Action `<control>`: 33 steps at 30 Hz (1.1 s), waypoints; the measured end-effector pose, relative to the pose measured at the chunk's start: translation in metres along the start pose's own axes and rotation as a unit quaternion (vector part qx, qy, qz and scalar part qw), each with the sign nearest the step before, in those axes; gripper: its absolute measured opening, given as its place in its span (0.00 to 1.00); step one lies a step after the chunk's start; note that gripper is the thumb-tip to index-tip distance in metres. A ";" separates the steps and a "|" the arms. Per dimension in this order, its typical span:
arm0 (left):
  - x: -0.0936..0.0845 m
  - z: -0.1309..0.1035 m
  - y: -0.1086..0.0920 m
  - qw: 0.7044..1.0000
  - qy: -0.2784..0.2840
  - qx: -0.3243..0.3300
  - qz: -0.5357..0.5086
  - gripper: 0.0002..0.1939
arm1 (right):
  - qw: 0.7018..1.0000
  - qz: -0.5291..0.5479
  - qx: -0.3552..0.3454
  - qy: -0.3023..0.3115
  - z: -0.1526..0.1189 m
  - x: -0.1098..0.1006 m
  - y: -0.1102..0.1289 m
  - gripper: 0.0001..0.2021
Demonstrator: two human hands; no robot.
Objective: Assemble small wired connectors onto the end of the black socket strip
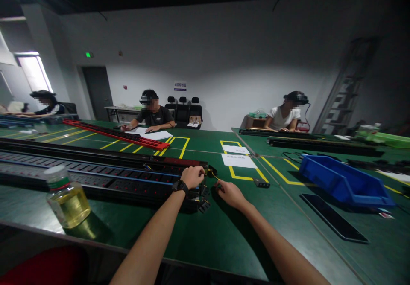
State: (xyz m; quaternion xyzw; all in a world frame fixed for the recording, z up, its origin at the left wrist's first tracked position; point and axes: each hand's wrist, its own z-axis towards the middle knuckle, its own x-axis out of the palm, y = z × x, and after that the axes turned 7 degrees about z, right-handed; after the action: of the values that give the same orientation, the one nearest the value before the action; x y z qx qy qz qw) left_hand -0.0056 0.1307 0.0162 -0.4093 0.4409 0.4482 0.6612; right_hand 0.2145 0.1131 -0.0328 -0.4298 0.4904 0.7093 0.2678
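Observation:
A long black rail-like assembly (128,187), with rows of small red marks and blue strips, lies on the green table. My left hand (192,177), a watch at its wrist, is over its right end. Those fingers are curled closed, and whatever they hold is too small to make out. A short thin yellow wire (216,177) runs from the end of the assembly to my right hand (230,194). The right fingertips are pinched together on the wire. Black connector pieces (204,205) hang beside the assembly's end, just below my left hand.
A bottle of yellow liquid (68,199) stands at front left. To the right are a blue bin (344,182), a dark tablet-like device (333,217) and a small black block (261,183). Paper sheets (238,161) lie ahead. Co-workers sit across the table near a red rail (153,142).

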 end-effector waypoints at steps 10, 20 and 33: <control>-0.003 -0.001 -0.001 1.000 -0.002 -0.009 -0.003 0.12 | 1.000 0.008 -0.003 -0.001 -0.001 -0.001 0.001 0.13; -0.002 -0.001 -0.001 1.000 -0.002 -0.014 -0.006 0.12 | 1.000 0.005 -0.003 0.004 -0.001 -0.002 0.002 0.12; -0.004 -0.002 -0.003 1.000 0.001 -0.020 -0.007 0.13 | 1.000 0.002 -0.013 0.005 -0.002 -0.002 0.003 0.13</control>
State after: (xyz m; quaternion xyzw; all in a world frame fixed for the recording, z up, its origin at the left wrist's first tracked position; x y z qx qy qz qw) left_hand -0.0038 0.1269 0.0202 -0.4260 0.4299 0.4513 0.6558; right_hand 0.2140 0.1108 -0.0299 -0.4362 0.4834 0.7137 0.2582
